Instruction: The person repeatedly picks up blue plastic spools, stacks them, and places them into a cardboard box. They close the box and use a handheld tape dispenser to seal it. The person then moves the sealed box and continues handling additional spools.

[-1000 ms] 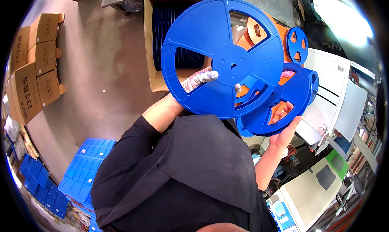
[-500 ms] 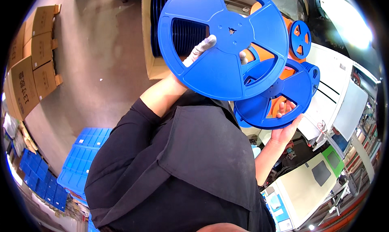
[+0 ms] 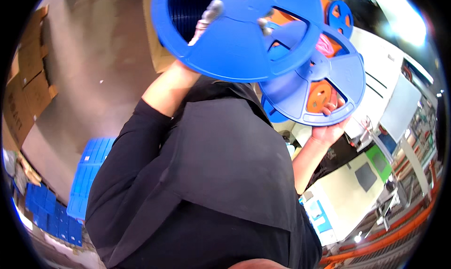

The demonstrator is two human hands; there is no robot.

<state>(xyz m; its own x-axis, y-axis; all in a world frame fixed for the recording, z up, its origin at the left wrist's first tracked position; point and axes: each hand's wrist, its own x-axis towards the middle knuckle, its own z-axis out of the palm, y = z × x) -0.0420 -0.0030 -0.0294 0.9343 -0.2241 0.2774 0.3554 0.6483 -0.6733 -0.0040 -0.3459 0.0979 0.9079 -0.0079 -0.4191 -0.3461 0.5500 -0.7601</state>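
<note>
A large blue plastic reel (image 3: 235, 48) spans the top of the view, with its wide flange facing me. My left hand (image 3: 205, 22) is closed on it; the thumb, in a whitish finger cover, comes through one cut-out and covered fingertips show in another. Lower and to the right, a second blue reel (image 3: 350, 74) is tilted, partly behind the first. My right hand (image 3: 330, 128) grips its lower rim, bare fingers curled through a cut-out. Behind them lie orange reels (image 3: 320, 97) and a pink bundle (image 3: 324, 45), mostly hidden.
A cardboard box (image 3: 159, 57) beyond my left hand holds several dark blue reels. Another blue reel (image 3: 339, 19) stands at the upper right, near a white cabinet (image 3: 376, 57). Stacked cartons (image 3: 28, 90) are far left; blue crates (image 3: 89, 175) stand beside my left elbow.
Both reels sit higher in view, and the left one has shifted left. The right reel has tilted, so its flange now catches the light. The surroundings have shifted with my head.
</note>
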